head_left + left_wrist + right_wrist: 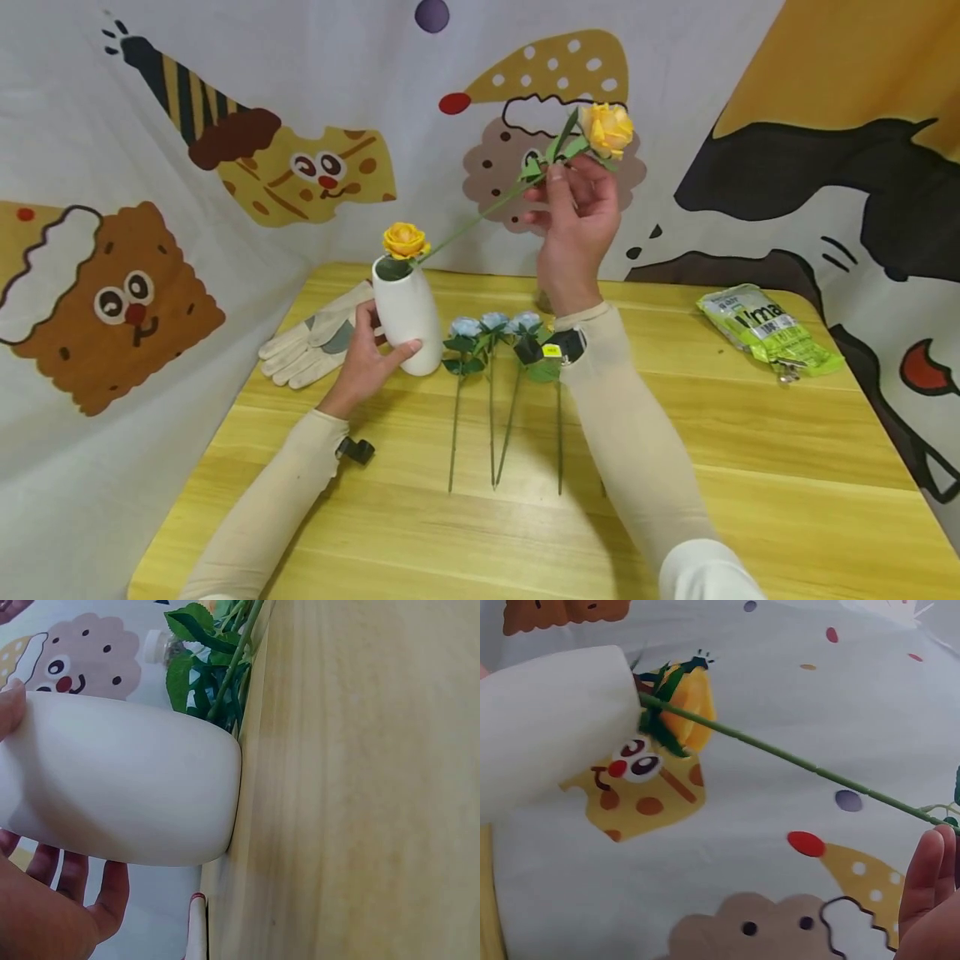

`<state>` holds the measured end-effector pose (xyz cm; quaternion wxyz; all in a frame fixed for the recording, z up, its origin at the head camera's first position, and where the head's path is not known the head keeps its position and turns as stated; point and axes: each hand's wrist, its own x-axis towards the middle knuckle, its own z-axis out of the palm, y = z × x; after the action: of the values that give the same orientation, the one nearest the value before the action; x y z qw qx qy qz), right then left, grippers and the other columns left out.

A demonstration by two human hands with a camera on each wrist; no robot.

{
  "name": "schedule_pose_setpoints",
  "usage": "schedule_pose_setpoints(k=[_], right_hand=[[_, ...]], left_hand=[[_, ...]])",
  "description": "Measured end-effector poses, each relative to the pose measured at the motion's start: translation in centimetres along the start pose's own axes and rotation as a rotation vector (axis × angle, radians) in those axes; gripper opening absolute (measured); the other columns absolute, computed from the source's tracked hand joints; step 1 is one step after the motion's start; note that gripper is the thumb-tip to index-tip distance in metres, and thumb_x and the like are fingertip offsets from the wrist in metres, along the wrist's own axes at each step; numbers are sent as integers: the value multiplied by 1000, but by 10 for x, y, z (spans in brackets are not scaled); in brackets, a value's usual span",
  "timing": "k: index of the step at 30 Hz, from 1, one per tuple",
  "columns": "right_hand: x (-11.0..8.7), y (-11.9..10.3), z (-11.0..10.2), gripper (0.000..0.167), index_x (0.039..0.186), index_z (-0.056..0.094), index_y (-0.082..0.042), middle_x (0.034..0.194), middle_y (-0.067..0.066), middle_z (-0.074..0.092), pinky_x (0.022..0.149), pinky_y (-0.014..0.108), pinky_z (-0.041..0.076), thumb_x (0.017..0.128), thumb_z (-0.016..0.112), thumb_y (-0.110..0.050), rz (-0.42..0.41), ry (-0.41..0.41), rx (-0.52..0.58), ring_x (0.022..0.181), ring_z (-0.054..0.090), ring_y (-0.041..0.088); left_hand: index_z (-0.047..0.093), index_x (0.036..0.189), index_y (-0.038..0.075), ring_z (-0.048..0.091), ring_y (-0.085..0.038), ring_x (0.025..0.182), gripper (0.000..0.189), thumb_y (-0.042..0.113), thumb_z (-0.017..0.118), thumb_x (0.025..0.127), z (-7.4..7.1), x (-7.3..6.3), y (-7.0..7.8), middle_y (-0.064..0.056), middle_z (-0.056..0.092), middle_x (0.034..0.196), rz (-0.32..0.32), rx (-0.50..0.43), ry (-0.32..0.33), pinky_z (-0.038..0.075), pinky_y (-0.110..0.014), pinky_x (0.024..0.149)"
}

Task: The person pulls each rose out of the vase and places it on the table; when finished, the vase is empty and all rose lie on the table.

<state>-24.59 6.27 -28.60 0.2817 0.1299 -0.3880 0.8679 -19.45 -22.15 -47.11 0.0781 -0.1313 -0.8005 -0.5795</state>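
Observation:
A white vase (408, 321) stands on the table, slightly tilted in the head view. My left hand (367, 362) holds it, thumb on the near side and fingers around the other; the left wrist view shows those fingers along the vase wall. One yellow rose (406, 241) sits in its mouth, its stem hidden inside. My right hand (579, 225), raised to the right, pinches a second yellow rose (607, 130) just below the bloom. Its green stem (795, 759) slants down to the vase's mouth; whether the tip is inside I cannot tell.
Several artificial flowers with pale blue blooms (493, 322) lie right of the vase, stems toward me. White gloves (311, 346) lie left of it. A green and white packet (768, 329) rests at the back right. A printed cloth (450, 192) hangs behind the wooden table (405, 517).

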Motion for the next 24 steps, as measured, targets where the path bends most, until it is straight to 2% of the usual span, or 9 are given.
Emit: schedule_pose_setpoints(k=[3, 10, 19, 24], right_hand=[[3, -9, -7, 16, 114, 61, -9, 97, 9, 73, 54, 28, 57, 101, 67, -2, -27, 15, -6, 67, 72, 18], [11, -26, -37, 18, 114, 59, -5, 97, 13, 72, 52, 29, 56, 100, 69, -1, -16, 105, 19, 67, 69, 22], [13, -38, -90, 23, 115, 59, -2, 94, 14, 67, 51, 29, 57, 97, 74, -3, -13, 122, -31, 69, 71, 24], [10, -39, -116, 21, 112, 61, -1, 90, 13, 65, 49, 28, 56, 97, 74, -5, -1, 117, -110, 66, 71, 23]], left_hand=[[27, 156, 13, 50, -27, 129, 82, 20, 81, 94, 1, 0, -1, -15, 45, 147, 6, 10, 8, 46, -55, 108], [28, 156, 14, 50, -25, 128, 83, 25, 81, 94, 1, 0, -1, -14, 46, 147, 7, 15, 10, 46, -56, 107], [27, 156, 13, 49, -26, 128, 83, 23, 81, 94, 2, 1, -2, -15, 44, 147, -8, 14, 10, 45, -57, 108], [27, 156, 12, 48, -25, 128, 83, 22, 81, 94, 2, 1, -1, -15, 44, 147, -15, 10, 16, 44, -56, 108]])
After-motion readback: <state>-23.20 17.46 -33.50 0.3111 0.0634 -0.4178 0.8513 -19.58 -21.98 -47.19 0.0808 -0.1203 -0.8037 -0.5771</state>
